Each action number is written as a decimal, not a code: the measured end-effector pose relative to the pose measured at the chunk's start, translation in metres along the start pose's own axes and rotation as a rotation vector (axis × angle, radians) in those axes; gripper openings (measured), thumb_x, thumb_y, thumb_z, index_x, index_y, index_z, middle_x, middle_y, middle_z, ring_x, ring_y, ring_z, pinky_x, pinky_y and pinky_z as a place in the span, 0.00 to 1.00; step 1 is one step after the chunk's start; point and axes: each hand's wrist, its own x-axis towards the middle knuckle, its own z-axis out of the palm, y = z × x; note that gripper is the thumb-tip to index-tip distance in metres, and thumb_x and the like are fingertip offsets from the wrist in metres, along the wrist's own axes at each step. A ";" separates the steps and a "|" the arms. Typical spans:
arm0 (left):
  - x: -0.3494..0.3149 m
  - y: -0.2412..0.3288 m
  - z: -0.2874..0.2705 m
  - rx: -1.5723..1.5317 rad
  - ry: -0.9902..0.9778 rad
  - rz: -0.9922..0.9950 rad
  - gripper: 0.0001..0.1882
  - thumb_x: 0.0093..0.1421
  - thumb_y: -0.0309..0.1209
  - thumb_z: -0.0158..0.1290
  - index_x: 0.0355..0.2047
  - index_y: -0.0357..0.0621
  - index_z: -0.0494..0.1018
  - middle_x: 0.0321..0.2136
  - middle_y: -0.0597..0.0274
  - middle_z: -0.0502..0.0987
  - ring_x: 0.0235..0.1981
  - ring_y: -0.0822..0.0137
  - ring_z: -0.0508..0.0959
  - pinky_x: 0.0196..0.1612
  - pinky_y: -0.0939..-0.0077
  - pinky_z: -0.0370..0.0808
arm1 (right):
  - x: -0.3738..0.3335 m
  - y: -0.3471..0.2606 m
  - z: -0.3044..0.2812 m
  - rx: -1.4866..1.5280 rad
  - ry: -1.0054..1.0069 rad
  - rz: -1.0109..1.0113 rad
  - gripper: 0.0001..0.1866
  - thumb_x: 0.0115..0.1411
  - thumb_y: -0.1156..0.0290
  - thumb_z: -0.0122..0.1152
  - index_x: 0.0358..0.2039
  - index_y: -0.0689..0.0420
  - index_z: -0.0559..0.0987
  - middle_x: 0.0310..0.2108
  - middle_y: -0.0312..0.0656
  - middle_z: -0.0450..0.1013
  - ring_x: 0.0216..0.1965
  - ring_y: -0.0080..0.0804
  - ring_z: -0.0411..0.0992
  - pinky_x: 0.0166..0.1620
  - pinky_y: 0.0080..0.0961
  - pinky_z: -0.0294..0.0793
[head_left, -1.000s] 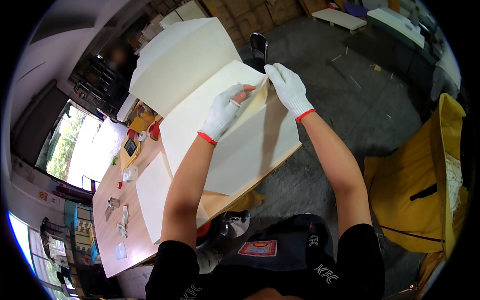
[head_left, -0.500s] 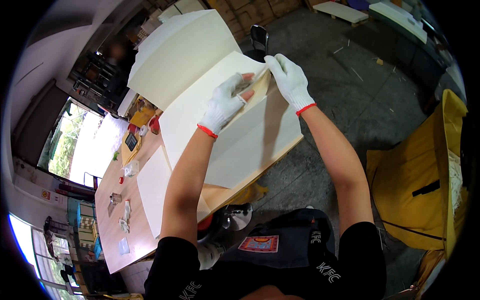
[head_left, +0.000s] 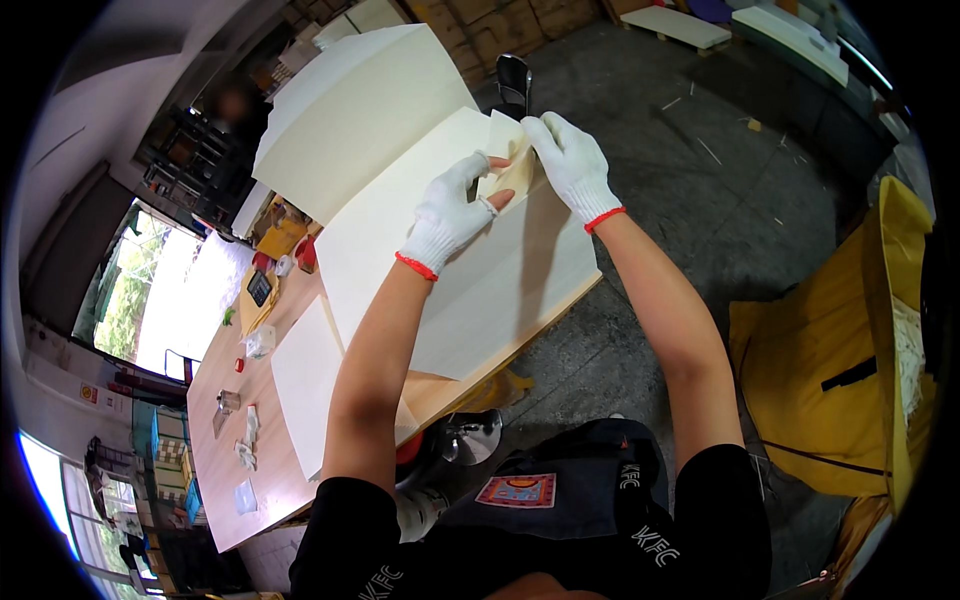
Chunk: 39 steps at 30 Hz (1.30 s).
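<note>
My left hand [head_left: 447, 215], in a white knit glove with red cuff and bare thumb and fingertip, rests over a large off-white sheet [head_left: 385, 210]. Its thumb and forefinger are spread apart beside a thin, pale yellowish curled piece [head_left: 520, 168]. At the far right end of that piece is my right hand [head_left: 572, 165], gloved the same way, fingers closed in a pinch on it. Whether the piece is the sheet's own edge or a separate layer, I cannot tell. Below both hands lies the stack of large pale sheets [head_left: 470, 315], shaded by the right arm.
Large bent sheets [head_left: 365, 105] rise behind the hands. The wooden table [head_left: 285, 390] carries a calculator [head_left: 260, 288], a small jar [head_left: 228, 401] and a spare glove [head_left: 246, 456]. A black chair [head_left: 514, 82] stands beyond; a yellow bag [head_left: 805, 375] is at right.
The right hand has shifted slightly left and down, still pinching. The curled piece between the hands is more crumpled, and the left thumb and forefinger stay apart.
</note>
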 end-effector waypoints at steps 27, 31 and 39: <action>0.000 0.009 -0.002 0.048 -0.012 -0.058 0.17 0.62 0.35 0.62 0.50 0.48 0.76 0.28 0.56 0.79 0.30 0.65 0.79 0.39 0.68 0.75 | -0.002 -0.002 -0.003 -0.033 -0.019 0.041 0.27 0.68 0.43 0.51 0.32 0.59 0.75 0.24 0.49 0.71 0.28 0.47 0.71 0.35 0.37 0.68; 0.002 -0.001 0.004 0.011 0.098 0.132 0.16 0.66 0.34 0.55 0.53 0.46 0.75 0.28 0.58 0.77 0.31 0.68 0.76 0.40 0.70 0.75 | -0.004 -0.011 -0.007 0.012 -0.048 0.068 0.27 0.67 0.43 0.52 0.31 0.58 0.75 0.23 0.48 0.70 0.27 0.44 0.70 0.34 0.35 0.67; 0.002 -0.004 -0.001 0.077 0.022 0.044 0.15 0.68 0.35 0.51 0.53 0.46 0.76 0.32 0.56 0.79 0.31 0.67 0.76 0.40 0.71 0.75 | -0.002 -0.004 -0.002 -0.048 -0.018 0.052 0.28 0.66 0.41 0.50 0.30 0.56 0.77 0.23 0.50 0.74 0.29 0.50 0.75 0.36 0.40 0.70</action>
